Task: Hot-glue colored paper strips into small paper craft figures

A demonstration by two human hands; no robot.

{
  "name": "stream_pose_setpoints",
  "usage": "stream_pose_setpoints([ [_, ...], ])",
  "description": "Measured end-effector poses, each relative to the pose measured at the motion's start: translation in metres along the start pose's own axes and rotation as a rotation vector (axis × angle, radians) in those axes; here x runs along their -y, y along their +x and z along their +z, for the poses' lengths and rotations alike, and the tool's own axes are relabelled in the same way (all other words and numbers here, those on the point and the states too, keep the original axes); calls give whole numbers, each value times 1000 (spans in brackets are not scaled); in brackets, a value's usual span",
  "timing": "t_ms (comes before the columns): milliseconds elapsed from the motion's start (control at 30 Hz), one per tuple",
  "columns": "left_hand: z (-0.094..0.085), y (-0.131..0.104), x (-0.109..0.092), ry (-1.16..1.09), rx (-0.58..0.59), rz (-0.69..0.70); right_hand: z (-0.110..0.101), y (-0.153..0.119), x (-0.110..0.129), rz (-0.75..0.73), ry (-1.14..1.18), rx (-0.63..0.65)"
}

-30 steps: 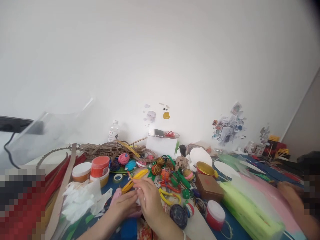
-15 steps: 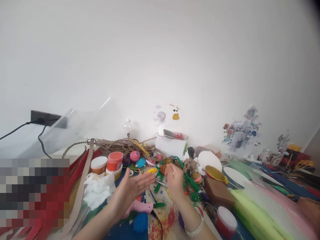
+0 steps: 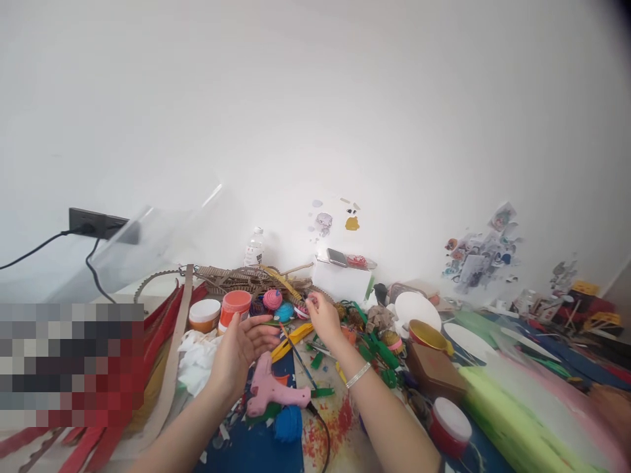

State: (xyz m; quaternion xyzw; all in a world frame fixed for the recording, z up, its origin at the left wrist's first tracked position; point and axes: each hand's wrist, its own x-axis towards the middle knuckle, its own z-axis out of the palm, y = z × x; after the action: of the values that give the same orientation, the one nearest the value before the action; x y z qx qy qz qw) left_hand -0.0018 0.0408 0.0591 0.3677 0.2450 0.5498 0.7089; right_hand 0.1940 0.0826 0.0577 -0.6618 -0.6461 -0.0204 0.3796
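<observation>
My left hand (image 3: 246, 345) hovers over the left-middle of the cluttered table, palm turned inward and fingers apart, with nothing visible in it. Just to its right lies a pink hot glue gun (image 3: 279, 391), its cord running toward me. My right hand (image 3: 324, 318) is pinched closed beside a pink-and-white striped ball (image 3: 301, 311); whatever the fingertips hold, if anything, is too small to make out. Between the hands are a yellow strip (image 3: 290, 341) and a thin paintbrush (image 3: 299, 358). A pink coiled ball (image 3: 273, 299) and a light blue one (image 3: 284, 311) sit behind them.
Orange-and-white tubs (image 3: 204, 315) and crumpled white tissue (image 3: 197, 358) stand left. Corrugated cardboard strips (image 3: 231, 279) are piled near the wall. On the right are a brown box (image 3: 436, 371), a red jar with a white lid (image 3: 451, 424) and light green material (image 3: 507, 407).
My right hand has moved left and farther away toward the striped ball. My left hand has drawn back to the left, its fingers curling slightly, uncovering the glue gun. The view has shifted slightly.
</observation>
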Motion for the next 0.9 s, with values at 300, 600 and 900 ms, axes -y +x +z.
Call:
stream_pose_setpoints([
  [300, -7, 6, 8, 26, 26, 16, 22, 11, 0, 6, -227, 158],
  [600, -8, 8, 8, 53, 13, 14, 19, 11, -1, -128, -163, 120],
  [900, -4, 5, 6, 58, -2, 13, -20, -13, -4, -134, -124, 151],
])
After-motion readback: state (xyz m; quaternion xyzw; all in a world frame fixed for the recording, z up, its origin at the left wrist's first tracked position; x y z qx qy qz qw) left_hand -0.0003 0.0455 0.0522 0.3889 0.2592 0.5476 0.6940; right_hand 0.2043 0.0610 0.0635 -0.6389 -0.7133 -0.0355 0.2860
